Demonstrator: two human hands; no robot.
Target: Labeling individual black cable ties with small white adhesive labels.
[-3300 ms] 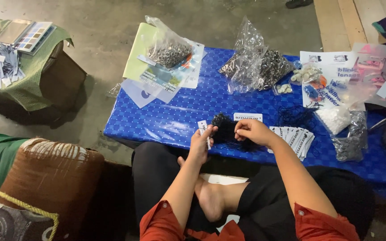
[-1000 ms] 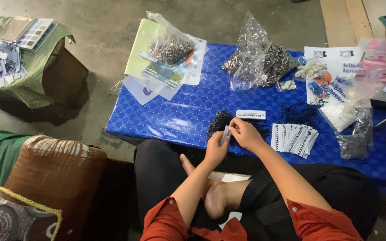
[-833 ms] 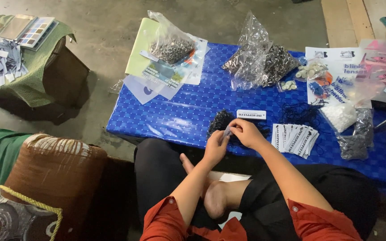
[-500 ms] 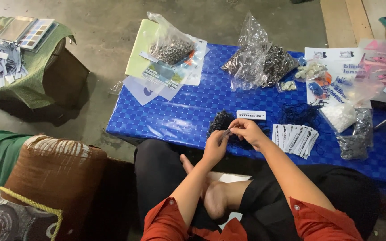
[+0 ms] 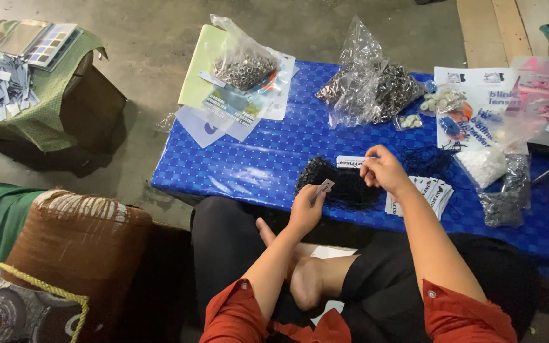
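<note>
— Left hand (image 5: 304, 209), what's in it?

— Thumb and fingers pinched shut on one small grey tag (image 5: 324, 187), held up just off the near table edge. Right hand (image 5: 382, 170) sits at about two o'clock from it, fingertips closed on what looks like a thin black string from the dark string pile (image 5: 341, 184); I can't tell for sure.

— How far along?

— Judging by the stack of white tags (image 5: 430, 194) at three o'clock of the pile, plenty remains; I can't tell which are strung.

— Arms?

— Both forearms reach forward over my crossed legs, wrists low above the blue table (image 5: 255, 159).
</note>
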